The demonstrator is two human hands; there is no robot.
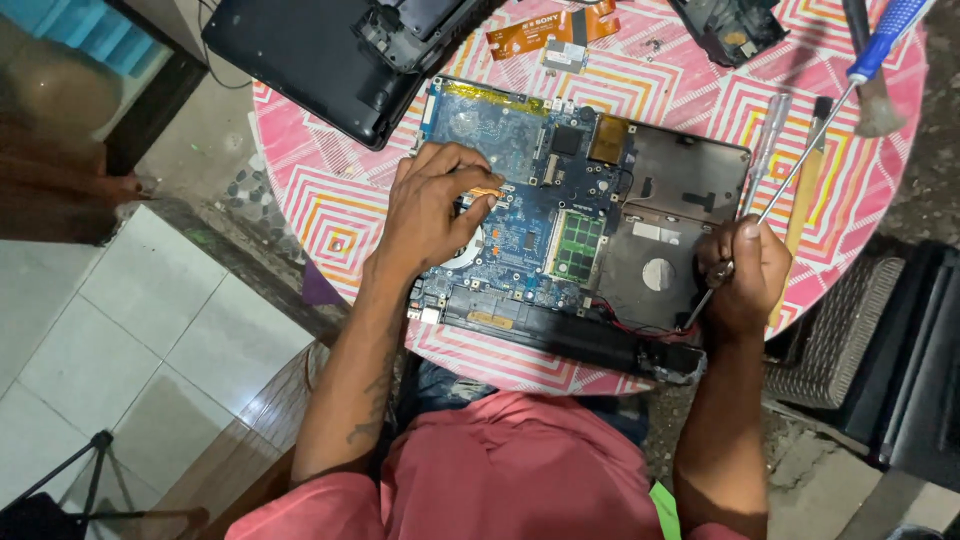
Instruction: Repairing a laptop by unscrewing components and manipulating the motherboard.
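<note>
While the opened laptop base [610, 230] sits dead centre on the pink zigzag table [330, 200], the left hand [435, 210] rests on its blue motherboard [510, 190] at about 9 o'clock, fingers curled and pinching the copper heat pipe [486, 191]. At 3 o'clock the right hand [745, 275] is fisted around a screwdriver [800, 165], blue handle pointing to 1 o'clock. Inside the shell: green memory stick [577, 245], empty-looking drive bay [655, 270]. Black laptop lid [320, 55] lies at 11 o'clock.

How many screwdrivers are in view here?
2: a blue-handled screwdriver lying at the table's upper right, and a clear-handled one beside the opened laptop. The right hand grips a thin tool, type unclear.
</note>
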